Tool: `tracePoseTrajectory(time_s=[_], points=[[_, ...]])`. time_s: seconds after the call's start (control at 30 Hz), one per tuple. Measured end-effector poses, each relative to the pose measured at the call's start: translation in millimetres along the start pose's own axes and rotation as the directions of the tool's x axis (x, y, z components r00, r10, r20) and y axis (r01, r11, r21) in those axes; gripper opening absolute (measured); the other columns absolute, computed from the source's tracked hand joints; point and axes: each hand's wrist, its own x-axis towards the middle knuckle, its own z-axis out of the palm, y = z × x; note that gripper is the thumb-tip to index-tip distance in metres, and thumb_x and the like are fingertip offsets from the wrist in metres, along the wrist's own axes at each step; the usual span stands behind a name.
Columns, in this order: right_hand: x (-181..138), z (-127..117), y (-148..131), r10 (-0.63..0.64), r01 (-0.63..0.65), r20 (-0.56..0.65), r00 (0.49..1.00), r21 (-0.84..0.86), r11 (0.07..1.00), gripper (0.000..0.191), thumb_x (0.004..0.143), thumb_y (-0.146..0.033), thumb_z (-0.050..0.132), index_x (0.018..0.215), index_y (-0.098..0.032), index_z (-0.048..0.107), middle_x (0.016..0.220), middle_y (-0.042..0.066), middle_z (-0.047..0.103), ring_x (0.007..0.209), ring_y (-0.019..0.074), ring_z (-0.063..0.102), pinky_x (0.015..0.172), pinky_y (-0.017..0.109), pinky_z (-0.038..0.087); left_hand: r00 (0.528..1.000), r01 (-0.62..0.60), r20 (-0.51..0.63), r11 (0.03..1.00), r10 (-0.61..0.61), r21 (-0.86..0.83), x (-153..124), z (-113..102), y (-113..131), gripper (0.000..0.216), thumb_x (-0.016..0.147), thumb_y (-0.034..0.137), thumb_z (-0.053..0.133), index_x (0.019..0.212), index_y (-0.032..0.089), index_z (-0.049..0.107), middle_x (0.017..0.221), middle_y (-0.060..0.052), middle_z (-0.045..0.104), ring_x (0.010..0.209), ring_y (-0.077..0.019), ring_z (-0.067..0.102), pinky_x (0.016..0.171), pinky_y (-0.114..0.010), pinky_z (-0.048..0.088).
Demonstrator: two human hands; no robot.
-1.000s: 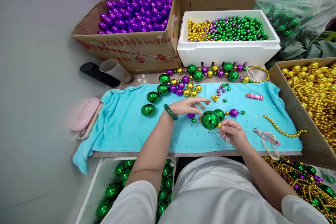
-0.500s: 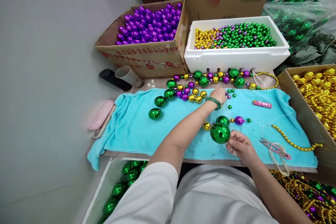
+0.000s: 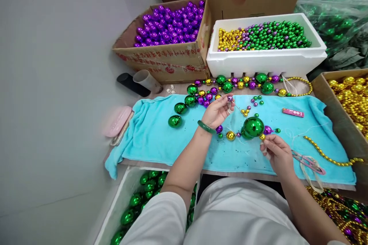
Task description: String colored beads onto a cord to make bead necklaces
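My left hand [image 3: 217, 111], with a green bangle at the wrist, pinches a small purple bead [image 3: 229, 99] at its fingertips. A thin line, string or needle, runs from there down toward a large green bead [image 3: 254, 126]. Closed on a small gold bead [image 3: 262, 137] against that green bead is my right hand [image 3: 278, 154]. Below the left fingers lie a gold bead [image 3: 230, 135] and smaller beads on a strand. A purple bead [image 3: 267, 129] lies right of the green one. Small loose green and purple beads [image 3: 255, 104] rest beyond, beside little gold beads [image 3: 245, 112].
A turquoise towel [image 3: 161, 141] covers the table. Behind it stand a carton of purple beads [image 3: 161, 63] and a white foam box [image 3: 267, 59]. A finished-looking bead string [image 3: 240, 84] lies before them. Scissors [image 3: 309, 162] and a gold bead strand [image 3: 324, 154] lie right.
My left hand has drawn back leftward from the loose small beads and now has a small purple bead. My right hand and the large green bead have shifted slightly right.
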Motion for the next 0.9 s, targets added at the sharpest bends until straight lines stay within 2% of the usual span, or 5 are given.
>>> tracePoseTrajectory(time_s=[0.13,0.33,0.67,0.83,0.9], points=[[1,6,2,-0.002,0.003,0.005,1.0,-0.035,0.999,0.014,0.071,-0.029,0.071,0.075,-0.019,0.061,0.057,0.0,0.061,0.048,0.0079,0.048,0.045,0.019,0.035,0.998,-0.052,-0.037,0.998,0.051,-0.024,-15,-4,4,0.018,0.083,0.012,0.056,0.098,0.012,0.066,0.086,-0.005,0.067,0.078,-0.01,0.064,0.071,-0.02,0.05],[0,14,7,0.005,-0.004,0.014,1.0,-0.086,0.996,0.014,0.073,-0.029,0.07,0.077,-0.019,0.061,0.058,0.0,0.06,0.05,0.0089,0.048,0.046,0.02,0.036,0.988,-0.106,-0.102,0.991,0.114,0.079,-29,-7,10,0.018,0.083,0.013,0.057,0.097,0.017,0.067,0.088,-0.004,0.068,0.078,-0.0089,0.063,0.074,-0.022,0.049],[-3,20,12,0.003,-0.003,0.002,1.0,-0.137,0.991,0.014,0.073,-0.03,0.069,0.078,-0.02,0.06,0.059,-0.001,0.06,0.049,0.009,0.047,0.045,0.021,0.034,0.967,-0.2,-0.114,0.958,0.227,0.207,-42,-8,15,0.019,0.076,0.017,0.064,0.095,0.018,0.068,0.092,-0.003,0.067,0.08,-0.0101,0.061,0.075,-0.025,0.048],[-4,22,15,0.01,-0.008,0.012,1.0,-0.146,0.989,0.015,0.073,-0.031,0.069,0.078,-0.019,0.06,0.059,-0.001,0.061,0.049,0.0089,0.047,0.044,0.021,0.034,0.924,-0.341,-0.034,0.861,0.381,0.378,-48,-8,11,0.04,0.068,0.015,0.071,0.107,0.022,0.063,0.091,-0.001,0.064,0.084,-0.0111,0.059,0.08,-0.026,0.047],[-3,24,19,0.032,-0.027,0.035,0.999,-0.134,0.991,0.016,0.074,-0.031,0.069,0.078,-0.019,0.06,0.06,-0.001,0.061,0.049,0.0086,0.047,0.044,0.02,0.033,0.933,-0.337,0.054,0.817,0.355,0.467,-52,-7,8,0.054,0.066,0.015,0.073,0.117,0.024,0.057,0.09,-0.001,0.064,0.085,-0.0118,0.06,0.082,-0.026,0.047]])
